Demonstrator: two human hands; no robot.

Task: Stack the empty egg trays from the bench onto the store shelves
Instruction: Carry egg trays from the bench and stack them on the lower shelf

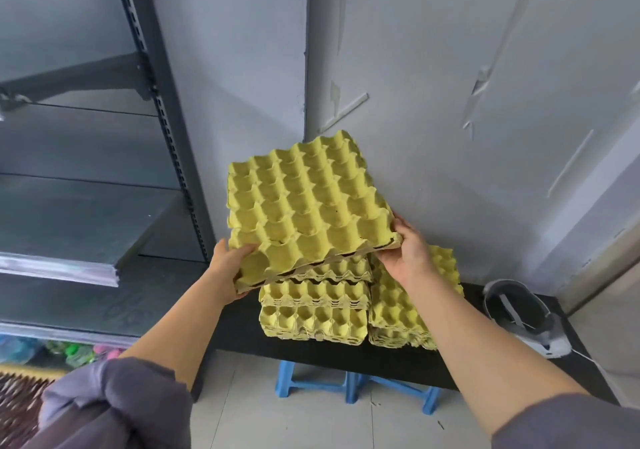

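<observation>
Item: yellow moulded-pulp egg tray (304, 202), tilted with its far edge raised, held clear above the bench stock. It may be a few nested sheets; the edge reads poorly.
Left hand (228, 268): grips the near-left corner, thumb on top, fingers underneath and hidden.
Right hand (408, 254): curled round the near-right corner.
Bench stock: two stacks of yellow pulp trays (313, 313) at 6 o'clock of the item, on the flat black bench (242, 331).
Destination: dark grey metal shelf board (79, 227) at 9 o'clock, well apart.
Handling: level it, hold both corners, swing to 9 o'clock, seat it square so later trays nest.
</observation>
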